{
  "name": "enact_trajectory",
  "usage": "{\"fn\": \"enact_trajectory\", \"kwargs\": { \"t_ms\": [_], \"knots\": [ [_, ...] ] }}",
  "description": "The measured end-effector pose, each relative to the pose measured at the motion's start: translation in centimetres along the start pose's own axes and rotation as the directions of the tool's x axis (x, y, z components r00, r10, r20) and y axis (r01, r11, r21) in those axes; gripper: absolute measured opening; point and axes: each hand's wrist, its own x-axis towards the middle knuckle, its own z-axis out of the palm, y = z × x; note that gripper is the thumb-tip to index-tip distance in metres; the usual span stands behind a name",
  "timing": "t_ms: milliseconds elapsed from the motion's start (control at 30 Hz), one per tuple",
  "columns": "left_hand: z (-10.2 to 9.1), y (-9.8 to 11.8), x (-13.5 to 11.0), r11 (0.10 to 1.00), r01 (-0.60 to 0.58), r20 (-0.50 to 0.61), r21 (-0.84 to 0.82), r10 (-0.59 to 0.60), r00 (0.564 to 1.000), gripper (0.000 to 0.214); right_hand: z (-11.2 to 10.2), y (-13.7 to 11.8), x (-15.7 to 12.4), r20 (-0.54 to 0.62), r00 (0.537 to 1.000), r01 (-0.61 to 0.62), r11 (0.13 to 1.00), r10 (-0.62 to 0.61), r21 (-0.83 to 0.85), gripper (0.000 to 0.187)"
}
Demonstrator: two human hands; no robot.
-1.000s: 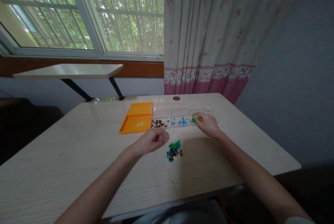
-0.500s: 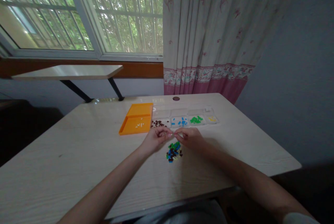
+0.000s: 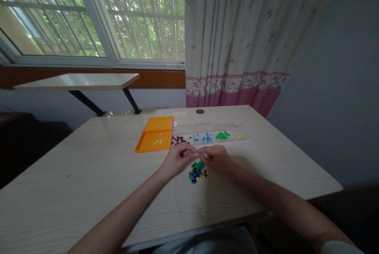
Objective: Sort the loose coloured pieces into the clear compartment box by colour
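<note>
My left hand (image 3: 179, 158) and my right hand (image 3: 217, 158) meet fingertip to fingertip above the table. Both are closed in a pinch on a tiny pale piece (image 3: 196, 154), mostly covered by the fingers, so its exact kind is hidden. Just below the hands lies a pile of small mixed pieces (image 3: 197, 173) in green, blue, dark brown and pale yellow. Behind the hands stand clear compartment trays holding dark brown pieces (image 3: 179, 140), blue pieces (image 3: 207, 137), green pieces (image 3: 222, 135) and yellow pieces (image 3: 240, 134).
An open orange case (image 3: 151, 146) with a few white pieces (image 3: 159, 141) lies left of the trays. The wooden table (image 3: 89, 191) has a round cable hole (image 3: 199, 111) at the back. A raised shelf (image 3: 79, 81) stands at the back left, and a curtain (image 3: 233, 49) hangs behind.
My fingertips have shifted slightly around the tiny pale piece, with the left ones a little further right and lower. The pile, trays and orange case stay where they were.
</note>
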Motion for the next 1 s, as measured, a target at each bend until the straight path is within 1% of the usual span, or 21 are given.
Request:
{"fn": "enact_trajectory", "kwargs": {
  "t_ms": [67,133,267,400,433,500,533,600,667,733,833,1000],
  "knots": [
    [-0.2,0.4,-0.1,0.989,-0.071,-0.001,0.126,0.072,0.997,0.023,0.0,0.1,0.0,0.013,1.0,-0.006,1.0,0.006,-0.002,0.016],
    [-0.3,0.8,-0.1,0.973,-0.126,0.02,0.194,0.125,0.992,0.022,0.0,0.1,0.0,0.024,1.0,-0.007,1.0,0.007,0.004,0.016],
    [-0.3,1.0,-0.1,0.963,-0.157,0.046,0.22,0.151,0.988,0.022,0.0,0.0,0.0,0.002,1.0,0.002,1.0,-0.002,0.005,0.016],
    [-0.3,0.8,-0.2,0.971,-0.15,0.03,0.186,0.147,0.989,0.019,-0.2,0.4,0.2,0.01,1.0,-0.024,1.0,0.024,-0.01,0.016],
    [-0.4,0.7,-0.2,0.974,-0.152,0.014,0.168,0.151,0.988,0.019,-0.3,0.7,0.2,0.04,0.999,-0.028,0.999,0.029,-0.018,0.017],
    [-0.7,0.6,-0.2,0.978,-0.162,-0.032,0.13,0.167,0.985,0.019,-0.8,1.5,0.2,0.151,0.989,0.003,1.0,0.001,-0.029,0.017],
    [-0.8,0.6,-0.2,0.979,-0.168,-0.058,0.113,0.175,0.983,0.019,-1.1,2.0,0.2,0.223,0.974,0.038,0.999,-0.031,-0.027,0.017],
    [-1.2,0.7,-0.2,0.981,-0.177,-0.103,0.078,0.185,0.977,0.019,-1.6,2.9,0.1,0.353,0.931,0.104,0.995,-0.093,-0.013,0.019],
    [-1.5,0.9,-0.1,0.983,-0.176,-0.136,0.046,0.181,0.974,0.019,-2.0,3.5,0.0,0.422,0.899,0.124,0.992,-0.111,-0.002,0.023],
    [-1.8,1.2,-0.1,0.984,-0.174,-0.165,0.026,0.176,0.971,0.019,-2.1,3.7,-0.1,0.451,0.885,0.121,0.993,-0.115,0.015,0.025],
    [-2.0,1.5,-0.1,0.985,-0.174,-0.205,0.015,0.173,0.963,0.021,-1.8,3.5,-0.1,0.462,0.876,0.123,0.991,-0.136,0.059,0.025],
    [-2.0,1.4,-0.2,0.988,-0.153,-0.207,0.008,0.151,0.967,0.022,-1.3,3.2,-0.1,0.469,0.871,0.113,0.989,-0.146,0.098,0.024]
  ]
}}
